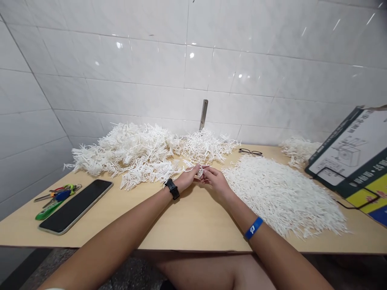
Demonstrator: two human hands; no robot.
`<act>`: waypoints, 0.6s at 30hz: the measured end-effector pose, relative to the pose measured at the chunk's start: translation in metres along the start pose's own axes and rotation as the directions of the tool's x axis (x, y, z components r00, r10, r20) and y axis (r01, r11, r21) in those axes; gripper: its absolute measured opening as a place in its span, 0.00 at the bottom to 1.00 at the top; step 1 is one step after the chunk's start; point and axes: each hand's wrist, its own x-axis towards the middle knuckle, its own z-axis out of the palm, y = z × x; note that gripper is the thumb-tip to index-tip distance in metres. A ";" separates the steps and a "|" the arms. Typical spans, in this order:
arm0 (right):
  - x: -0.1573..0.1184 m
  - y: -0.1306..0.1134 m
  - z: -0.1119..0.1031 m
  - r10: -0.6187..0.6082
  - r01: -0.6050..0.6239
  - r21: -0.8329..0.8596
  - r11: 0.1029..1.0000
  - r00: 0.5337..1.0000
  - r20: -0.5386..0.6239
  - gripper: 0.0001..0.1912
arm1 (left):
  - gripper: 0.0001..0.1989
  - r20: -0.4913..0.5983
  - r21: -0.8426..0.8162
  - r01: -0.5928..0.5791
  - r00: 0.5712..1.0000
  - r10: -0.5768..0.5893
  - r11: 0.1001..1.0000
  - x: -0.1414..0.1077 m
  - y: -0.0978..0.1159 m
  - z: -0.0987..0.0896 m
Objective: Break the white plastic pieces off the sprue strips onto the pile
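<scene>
Meeting near the middle of the frame, the left hand [190, 176] and the right hand [215, 181] pinch a small white branching piece [200, 172] between their fingertips, just above the table [181, 225]. Thumb and fingers are pressed together on both sides, though the piece is small and partly covered, so its exact shape is hard to make out. A black watch [172, 189] circles the left wrist, and a blue wristband [253, 228] sits on the right forearm.

Behind and to the left of the hands, a large tangled white pile [130, 147] spreads across the left of center. Next to it, a smaller white pile [205, 146] lies below a metal bracket [204, 114] on the tiled wall [151, 64]. Right of the hands, a broad heap of loose white pieces [281, 195] covers the right part of the table, with a pair of glasses [250, 152] near its far edge. Farther right, a little white clump [298, 148] lies beside a tilted printed box [347, 151] in green, white, yellow and blue, which fills the right edge of the frame.

At the lower left, a dark-screened phone [75, 206] lies flat, with a bunch of keys [62, 195] and a green tag [50, 210] just beside it.
</scene>
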 end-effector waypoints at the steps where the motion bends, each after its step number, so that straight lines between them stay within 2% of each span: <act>1: 0.000 -0.001 -0.001 0.000 0.000 0.006 1.000 1.000 -0.003 0.13 | 0.27 0.008 -0.031 -0.004 1.000 0.005 1.000 0.000 0.001 0.000; 7: 0.000 0.000 -0.003 0.067 -0.066 0.087 0.994 0.998 -0.007 0.18 | 0.27 0.005 -0.033 -0.019 1.000 0.020 0.999 -0.004 0.008 0.000; 12: 0.001 0.005 -0.001 0.169 -0.185 0.124 0.975 0.977 0.128 0.21 | 0.24 -0.012 0.022 -0.070 0.997 0.071 0.997 -0.003 0.007 0.001; 14: 0.001 0.007 0.000 0.158 -0.178 0.135 0.975 0.976 0.149 0.20 | 0.25 0.007 -0.035 -0.055 0.998 0.055 0.998 -0.002 0.003 0.001; 18: 0.001 0.008 -0.001 0.107 -0.129 0.126 0.984 0.980 0.167 0.19 | 0.31 0.091 -0.240 0.051 0.995 -0.030 0.970 0.001 -0.004 0.002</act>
